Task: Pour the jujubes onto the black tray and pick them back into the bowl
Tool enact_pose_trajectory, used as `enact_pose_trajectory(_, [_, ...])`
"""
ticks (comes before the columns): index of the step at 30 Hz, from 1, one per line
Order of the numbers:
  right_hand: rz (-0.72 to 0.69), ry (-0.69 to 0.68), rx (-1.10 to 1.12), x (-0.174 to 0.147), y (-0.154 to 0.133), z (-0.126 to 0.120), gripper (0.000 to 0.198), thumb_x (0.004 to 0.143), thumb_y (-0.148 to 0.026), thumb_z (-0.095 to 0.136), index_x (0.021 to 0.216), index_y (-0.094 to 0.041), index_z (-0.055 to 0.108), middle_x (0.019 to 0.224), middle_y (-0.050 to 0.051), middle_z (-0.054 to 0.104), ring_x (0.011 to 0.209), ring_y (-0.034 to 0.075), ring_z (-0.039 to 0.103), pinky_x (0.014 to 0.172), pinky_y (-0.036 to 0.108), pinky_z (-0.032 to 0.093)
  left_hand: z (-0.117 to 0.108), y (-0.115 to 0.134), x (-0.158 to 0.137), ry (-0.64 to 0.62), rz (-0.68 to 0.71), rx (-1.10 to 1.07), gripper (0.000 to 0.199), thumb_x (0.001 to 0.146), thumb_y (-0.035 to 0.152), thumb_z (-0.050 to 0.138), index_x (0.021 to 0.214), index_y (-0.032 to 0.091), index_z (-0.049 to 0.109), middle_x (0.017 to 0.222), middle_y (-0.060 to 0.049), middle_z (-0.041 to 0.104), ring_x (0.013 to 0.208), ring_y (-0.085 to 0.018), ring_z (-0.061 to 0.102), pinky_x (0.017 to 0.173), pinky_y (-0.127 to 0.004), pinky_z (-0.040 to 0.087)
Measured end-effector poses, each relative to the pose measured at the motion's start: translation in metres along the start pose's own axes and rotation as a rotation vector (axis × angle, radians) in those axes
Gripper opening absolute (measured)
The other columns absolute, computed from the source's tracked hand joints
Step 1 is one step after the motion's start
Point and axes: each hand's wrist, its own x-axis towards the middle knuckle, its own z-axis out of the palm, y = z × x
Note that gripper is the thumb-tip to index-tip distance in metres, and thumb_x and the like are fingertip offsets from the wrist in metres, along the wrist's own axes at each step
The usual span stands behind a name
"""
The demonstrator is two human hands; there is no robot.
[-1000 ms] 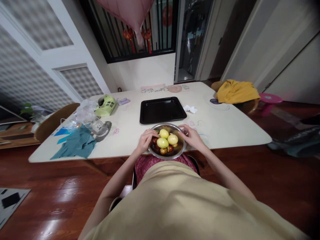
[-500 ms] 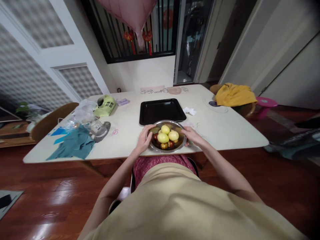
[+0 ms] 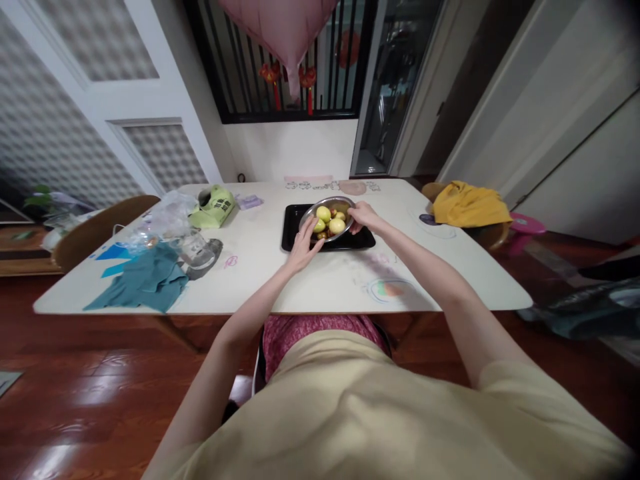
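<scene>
A metal bowl (image 3: 345, 202) is tilted over the black baking tray (image 3: 367, 240), its opening toward me and to the left. Inside it lie several yellow-green round fruits (image 3: 337, 227) and smaller brown-red ones (image 3: 323, 235). At the bowl's right rim, my right hand (image 3: 363, 216) is closed on the edge. My left hand (image 3: 304, 245) has its fingers stretched out along the lower left rim, against the fruit, thumb apart. Whether the bowl rests on the tray or hangs just above it, I cannot tell.
On the left of the white table (image 3: 250, 287) lie a teal cloth (image 3: 145, 277), clear plastic bags (image 3: 173, 217) and a light green bag (image 3: 214, 207). A yellow garment (image 3: 470, 203) hangs over a chair at the right. Above the far side hangs a pink balloon (image 3: 280, 27).
The bowl of fruit has moved forward from the table's near edge to over the black tray and has tipped. My left hand's fingers have spread out; both arms reach farther.
</scene>
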Motion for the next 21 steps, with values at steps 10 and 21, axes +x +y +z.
enact_pose_trajectory(10, [0.069, -0.003, -0.207, 0.031, -0.022, -0.002, 0.037, 0.103, -0.029, 0.052, 0.090, -0.008, 0.079, 0.057, 0.012, 0.070, 0.065, 0.027, 0.077, 0.077, 0.035, 0.065, 0.009, -0.019, -0.007, -0.016, -0.075, 0.089, 0.075, 0.107, 0.061, 0.053, 0.172, 0.032, 0.027, 0.179, -0.013, 0.027, 0.159, -0.039, 0.043, 0.125, -0.062, 0.044])
enact_pose_trajectory(21, [-0.042, 0.119, -0.429, 0.040, -0.048, -0.011, 0.025, 0.093, -0.021, 0.062, 0.093, -0.006, 0.082, 0.079, 0.016, 0.080, 0.085, 0.029, 0.079, 0.089, 0.035, 0.060, 0.017, -0.024, -0.008, -0.038, -0.006, 0.263, 0.058, 0.110, 0.053, 0.048, 0.162, 0.026, 0.049, 0.170, -0.013, 0.044, 0.156, -0.037, 0.046, 0.117, -0.056, 0.055])
